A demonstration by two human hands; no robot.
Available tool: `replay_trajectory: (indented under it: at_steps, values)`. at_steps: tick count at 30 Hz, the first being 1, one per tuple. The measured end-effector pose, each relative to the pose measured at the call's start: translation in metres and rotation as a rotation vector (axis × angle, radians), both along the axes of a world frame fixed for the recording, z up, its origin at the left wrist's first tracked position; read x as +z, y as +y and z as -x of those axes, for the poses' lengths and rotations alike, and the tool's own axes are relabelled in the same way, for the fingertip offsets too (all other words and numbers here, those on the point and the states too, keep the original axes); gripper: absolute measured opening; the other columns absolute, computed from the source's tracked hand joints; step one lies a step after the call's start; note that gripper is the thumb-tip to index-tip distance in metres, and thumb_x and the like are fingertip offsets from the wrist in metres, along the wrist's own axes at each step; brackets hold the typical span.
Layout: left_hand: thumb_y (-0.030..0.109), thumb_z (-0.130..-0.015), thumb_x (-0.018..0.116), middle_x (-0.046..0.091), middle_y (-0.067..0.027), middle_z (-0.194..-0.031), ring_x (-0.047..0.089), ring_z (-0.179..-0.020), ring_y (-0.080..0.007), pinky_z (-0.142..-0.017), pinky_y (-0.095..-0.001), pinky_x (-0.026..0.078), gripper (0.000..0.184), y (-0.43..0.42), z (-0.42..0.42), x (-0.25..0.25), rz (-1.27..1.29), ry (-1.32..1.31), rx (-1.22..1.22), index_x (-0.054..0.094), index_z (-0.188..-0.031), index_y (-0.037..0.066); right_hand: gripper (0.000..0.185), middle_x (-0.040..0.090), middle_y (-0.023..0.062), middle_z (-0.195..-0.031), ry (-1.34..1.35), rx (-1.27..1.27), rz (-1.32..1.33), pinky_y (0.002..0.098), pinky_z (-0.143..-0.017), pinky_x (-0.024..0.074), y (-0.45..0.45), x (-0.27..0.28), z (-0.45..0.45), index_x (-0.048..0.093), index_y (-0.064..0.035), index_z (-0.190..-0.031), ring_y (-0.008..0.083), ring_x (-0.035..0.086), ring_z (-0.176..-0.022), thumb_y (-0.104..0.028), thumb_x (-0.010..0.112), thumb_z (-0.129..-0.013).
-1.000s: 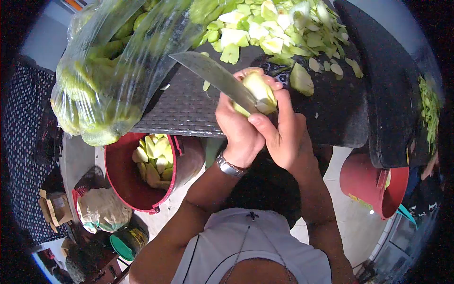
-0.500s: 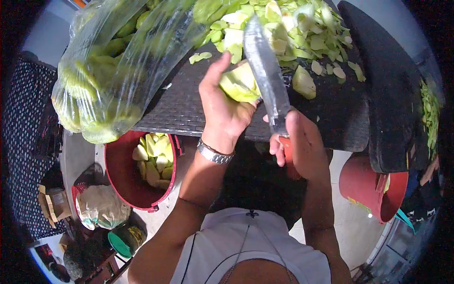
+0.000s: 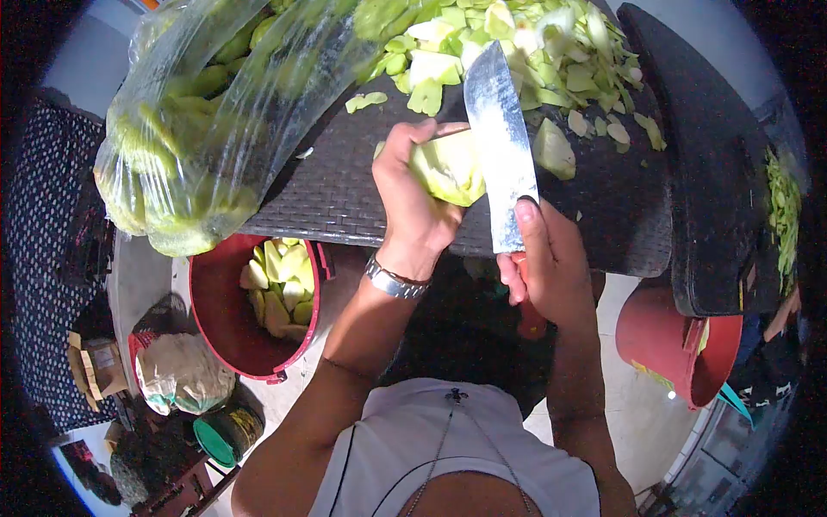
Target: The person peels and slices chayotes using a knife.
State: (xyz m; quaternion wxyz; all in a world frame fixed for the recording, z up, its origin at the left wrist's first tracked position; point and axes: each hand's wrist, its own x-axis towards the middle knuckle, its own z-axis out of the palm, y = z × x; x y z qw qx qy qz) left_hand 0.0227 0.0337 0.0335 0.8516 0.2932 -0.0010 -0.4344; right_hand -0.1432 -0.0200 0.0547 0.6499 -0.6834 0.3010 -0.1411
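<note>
My left hand [image 3: 415,194] wraps round a pale green peeled vegetable [image 3: 450,166] above the front edge of the dark woven table [image 3: 345,194]. In my right hand [image 3: 554,267] is the handle of a wide-bladed knife [image 3: 502,142], its tip pointing up and away from me. The blade stands upright at the right side of the vegetable; whether they touch I cannot tell. Behind the blade lies a heap of green peelings [image 3: 568,65]. A larger cut piece [image 3: 553,149] rests on the table right of the knife.
A clear plastic bag [image 3: 185,146] of green vegetables overhangs the table's left edge. Below it, a red bucket [image 3: 207,323] holds cut pieces. Another red bucket [image 3: 650,336] stands at the right, beneath a black surface [image 3: 702,155]. Part of another person's arm [image 3: 782,314] shows at far right.
From lying across the vegetable and pointing left, the knife has swung upright to its right side. My hands have moved apart, and my left hand has turned with the vegetable.
</note>
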Motion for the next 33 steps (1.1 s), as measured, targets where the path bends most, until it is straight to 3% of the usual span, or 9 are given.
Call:
replay_trajectory:
  at_steps: [7, 10, 12, 14, 16, 19, 26, 29, 33]
  values:
    - [0.036, -0.095, 0.052, 0.072, -0.0139, -0.084, 0.069, -0.071, -0.0238, -0.067, -0.0336, 0.056, 0.044, 0.000, 0.003, -0.001, 0.009, -0.014, -0.013, 0.067, -0.097, -0.006, 0.040, 0.050, 0.0041, -0.057, -0.040, 0.020, -0.124, 0.0258, -0.040, 0.0376, -0.001, -0.002, 0.000, 0.054, -0.0030, -0.094, 0.0094, 0.044, -0.040, -0.036, 0.036, -0.110]
    - [0.038, -0.096, 0.052, 0.072, -0.0137, -0.084, 0.070, -0.070, -0.0233, -0.065, -0.0334, 0.056, 0.046, 0.005, 0.005, 0.000, -0.012, -0.024, -0.005, 0.067, -0.097, -0.005, 0.043, 0.054, 0.0077, -0.055, 0.040, -0.023, 0.041, 0.0326, -0.042, 0.0451, 0.005, -0.004, 0.000, 0.057, 0.0033, -0.104, 0.0171, 0.053, -0.040, -0.036, 0.040, -0.108]
    - [0.039, -0.097, 0.052, 0.072, -0.0136, -0.083, 0.070, -0.069, -0.0231, -0.065, -0.0334, 0.056, 0.046, 0.004, 0.004, 0.000, -0.025, -0.026, 0.006, 0.067, -0.096, -0.004, 0.042, 0.051, 0.0049, -0.056, -0.059, 0.014, 0.301, 0.0279, -0.041, 0.0397, 0.006, -0.017, 0.002, 0.055, -0.0006, -0.097, 0.0118, 0.047, -0.040, -0.036, 0.037, -0.110]
    - [0.039, -0.098, 0.053, 0.072, -0.0135, -0.082, 0.070, -0.068, -0.0230, -0.064, -0.0334, 0.056, 0.045, 0.004, 0.003, -0.001, -0.038, -0.010, 0.015, 0.067, -0.095, -0.004, 0.040, 0.052, 0.0056, -0.056, -0.053, 0.019, 0.303, 0.0285, -0.042, 0.0402, 0.007, -0.020, 0.004, 0.056, -0.0014, -0.096, 0.0125, 0.048, -0.041, -0.035, 0.038, -0.109]
    - [0.038, -0.095, 0.057, 0.070, -0.0106, -0.085, 0.069, -0.073, -0.0228, -0.067, -0.0342, 0.056, 0.039, 0.006, 0.004, -0.005, -0.027, -0.073, -0.025, 0.065, -0.096, 0.000, 0.039, 0.056, 0.0098, -0.056, 0.055, -0.022, 0.064, 0.0347, -0.045, 0.0467, 0.005, -0.004, 0.005, 0.059, 0.0011, -0.104, 0.0191, 0.058, -0.044, -0.034, 0.042, -0.108]
    - [0.036, -0.094, 0.059, 0.068, -0.0088, -0.087, 0.069, -0.076, -0.0229, -0.069, -0.0348, 0.056, 0.034, 0.002, 0.016, -0.006, -0.107, -0.123, 0.028, 0.064, -0.097, 0.002, 0.039, 0.057, 0.0107, -0.057, 0.065, 0.007, 0.047, 0.0367, -0.048, 0.0478, 0.000, 0.003, 0.000, 0.060, 0.0008, -0.104, 0.0217, 0.059, -0.046, -0.033, 0.041, -0.108]
    - [0.033, -0.092, 0.059, 0.067, -0.0077, -0.089, 0.068, -0.080, -0.0232, -0.076, -0.0354, 0.055, 0.029, -0.001, 0.010, -0.009, -0.102, -0.104, 0.064, 0.064, -0.097, 0.005, 0.038, 0.056, 0.0095, -0.056, 0.061, -0.059, 0.148, 0.0364, -0.047, 0.0475, 0.013, -0.001, 0.000, 0.059, 0.0000, -0.104, 0.0214, 0.059, -0.045, -0.032, 0.040, -0.109]
    - [0.034, -0.092, 0.059, 0.068, -0.0081, -0.089, 0.068, -0.079, -0.0233, -0.073, -0.0352, 0.055, 0.030, -0.005, 0.017, -0.009, -0.150, -0.091, 0.099, 0.064, -0.097, 0.005, 0.041, 0.051, 0.0045, -0.057, 0.004, -0.026, 0.091, 0.0261, -0.043, 0.0376, 0.007, 0.002, -0.005, 0.056, -0.0010, -0.094, 0.0099, 0.045, -0.042, -0.032, 0.036, -0.110]
    - [0.031, -0.096, 0.059, 0.068, -0.0083, -0.091, 0.067, -0.080, -0.0215, -0.074, -0.0348, 0.055, 0.027, -0.004, 0.006, -0.016, -0.044, -0.019, 0.028, 0.063, -0.100, 0.005, 0.040, 0.054, 0.0082, -0.055, 0.003, 0.002, 0.130, 0.0331, -0.044, 0.0454, 0.010, -0.014, -0.001, 0.058, 0.0015, -0.100, 0.0172, 0.054, -0.041, -0.033, 0.039, -0.109]
